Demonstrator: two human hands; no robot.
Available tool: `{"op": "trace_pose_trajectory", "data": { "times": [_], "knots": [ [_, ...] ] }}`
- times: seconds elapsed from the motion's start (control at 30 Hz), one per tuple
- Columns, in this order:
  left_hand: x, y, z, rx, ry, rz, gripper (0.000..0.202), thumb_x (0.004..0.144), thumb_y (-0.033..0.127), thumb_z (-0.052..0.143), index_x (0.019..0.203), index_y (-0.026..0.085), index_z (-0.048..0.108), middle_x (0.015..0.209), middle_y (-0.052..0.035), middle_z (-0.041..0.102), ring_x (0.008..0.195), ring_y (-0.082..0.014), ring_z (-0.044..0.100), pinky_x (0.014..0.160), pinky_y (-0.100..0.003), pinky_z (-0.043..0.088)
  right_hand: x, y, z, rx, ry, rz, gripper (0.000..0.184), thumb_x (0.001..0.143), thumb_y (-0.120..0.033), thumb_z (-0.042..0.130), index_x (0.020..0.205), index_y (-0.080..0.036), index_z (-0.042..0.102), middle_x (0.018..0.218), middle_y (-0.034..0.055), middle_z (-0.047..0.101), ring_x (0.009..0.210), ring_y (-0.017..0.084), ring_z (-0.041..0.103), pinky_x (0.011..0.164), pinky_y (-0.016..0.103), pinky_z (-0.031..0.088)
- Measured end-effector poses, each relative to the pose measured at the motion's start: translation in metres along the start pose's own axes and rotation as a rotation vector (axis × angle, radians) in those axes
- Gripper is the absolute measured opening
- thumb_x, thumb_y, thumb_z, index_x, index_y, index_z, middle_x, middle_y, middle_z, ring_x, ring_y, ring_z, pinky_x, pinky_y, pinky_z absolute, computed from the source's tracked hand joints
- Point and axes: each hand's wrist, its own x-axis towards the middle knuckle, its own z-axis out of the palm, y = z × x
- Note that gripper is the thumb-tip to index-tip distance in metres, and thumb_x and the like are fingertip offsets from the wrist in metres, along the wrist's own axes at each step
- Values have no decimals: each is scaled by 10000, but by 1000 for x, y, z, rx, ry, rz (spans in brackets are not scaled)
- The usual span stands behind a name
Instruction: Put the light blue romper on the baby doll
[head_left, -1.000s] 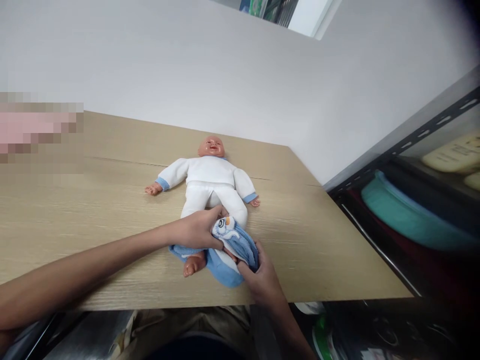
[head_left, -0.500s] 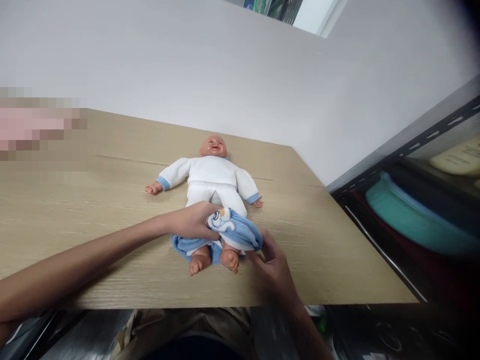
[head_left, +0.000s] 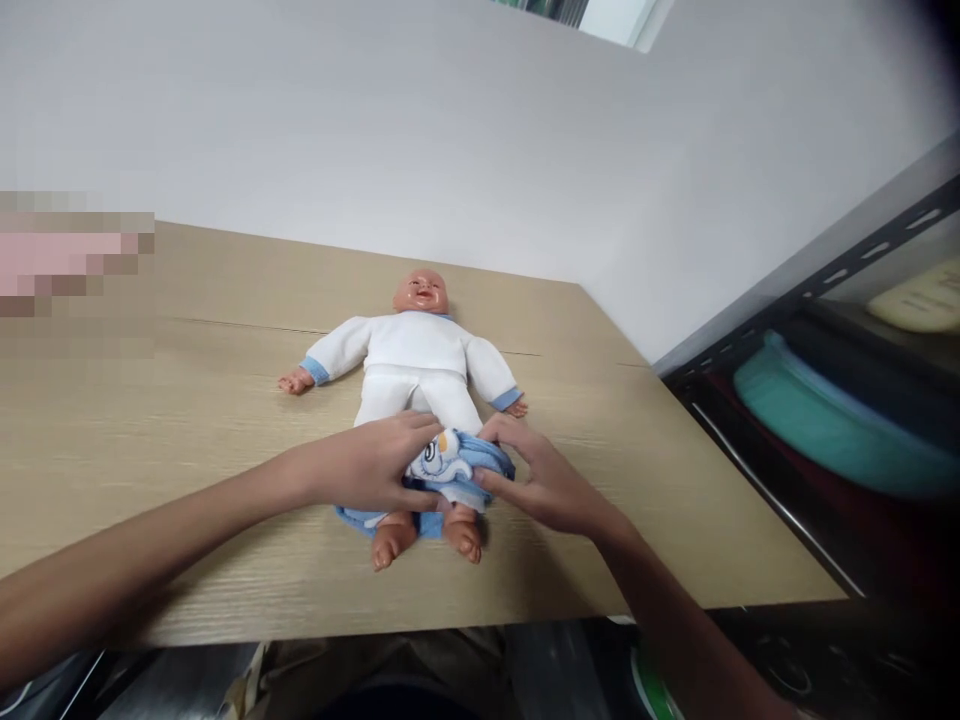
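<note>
A baby doll (head_left: 417,352) in a white suit with blue cuffs lies on its back on the wooden table (head_left: 187,420), head away from me. A bunched blue garment (head_left: 459,462) with a cartoon patch sits over its lower legs, bare feet poking out below. My left hand (head_left: 375,465) grips the left side of the garment. My right hand (head_left: 540,475) grips its right side, fingers curled into the fabric.
A white wall stands behind the table. A dark metal shelf (head_left: 825,300) at the right holds a teal item (head_left: 832,420) and pale packages. A blurred pink patch lies at the far left. The table's front edge is close to my body.
The blue garment has slid up the doll's legs, uncovering both feet. My right hand moved from below the garment up to its right side and took hold of it.
</note>
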Motion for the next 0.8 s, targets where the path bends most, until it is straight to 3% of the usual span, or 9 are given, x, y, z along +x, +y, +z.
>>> {"op": "trace_pose_trajectory", "data": {
  "times": [0.13, 0.23, 0.3, 0.37, 0.47, 0.57, 0.63, 0.7, 0.8],
  "knots": [
    [-19, 3, -14, 73, 71, -209, 424, 1015, 569, 746, 1243, 221, 669, 1085, -66, 726, 950, -279, 705, 801, -385, 519, 22, 31, -11, 270, -83, 59, 426, 1053, -672, 744, 1156, -261, 695, 1048, 16, 624, 980, 237, 607, 843, 348, 505],
    [-36, 1, -28, 98, 12, -349, 371, 1028, 570, 716, 1189, 236, 709, 984, -42, 742, 826, -247, 691, 704, -360, 474, 31, 46, -11, 295, -98, 96, 448, 1037, -689, 768, 1205, -279, 700, 1109, 25, 644, 1055, 249, 614, 880, 338, 519],
    [-45, -5, -35, 48, -22, -373, 348, 1031, 577, 717, 1164, 256, 740, 1018, -40, 767, 854, -246, 703, 728, -354, 500, 35, 50, -8, 290, -82, 87, 445, 1030, -685, 775, 1189, -278, 696, 1116, 30, 657, 1068, 255, 622, 900, 341, 529],
    [-53, -13, -36, -27, 20, -311, 310, 1016, 559, 746, 1136, 274, 765, 1131, -52, 781, 989, -269, 724, 842, -369, 562, 37, 49, -6, 275, -43, 47, 438, 1026, -679, 774, 1169, -275, 685, 1104, 31, 657, 1048, 257, 627, 905, 350, 540],
    [-61, -28, -27, -91, 180, -190, 213, 970, 471, 796, 1079, 290, 776, 1312, -76, 748, 1207, -318, 699, 1043, -420, 597, 37, 47, -3, 194, 49, -102, 385, 1049, -647, 735, 1085, -269, 673, 1173, 61, 667, 1108, 282, 642, 1036, 416, 548],
    [-64, -39, -7, -85, 375, -190, 181, 960, 383, 755, 1114, 289, 749, 1437, -101, 683, 1345, -350, 640, 1090, -461, 603, 39, 45, 4, 90, 197, -214, 295, 1090, -553, 691, 1018, -268, 665, 1320, 107, 684, 1273, 328, 642, 1212, 518, 475],
    [-62, -45, 8, -72, 498, -215, 207, 962, 360, 707, 1148, 270, 709, 1463, -126, 653, 1388, -365, 611, 1099, -497, 588, 44, 46, 11, 97, 256, -225, 232, 1114, -498, 662, 1057, -273, 657, 1366, 121, 705, 1330, 334, 656, 1222, 525, 477],
    [-57, -52, 21, -105, 577, -247, 193, 979, 338, 645, 1151, 250, 650, 1409, -134, 670, 1346, -351, 629, 1103, -514, 558, 51, 47, 19, 122, 269, -218, 204, 1134, -481, 633, 1124, -277, 648, 1333, 118, 745, 1293, 322, 702, 1167, 490, 521],
    [-48, -67, 33, -224, 619, -334, 125, 1027, 347, 576, 1095, 244, 559, 1112, -69, 700, 1042, -276, 671, 945, -451, 558, 63, 52, 28, 54, 330, -162, 237, 1129, -516, 629, 1134, -279, 627, 1068, 68, 779, 994, 288, 750, 945, 429, 573]
  ]
}}
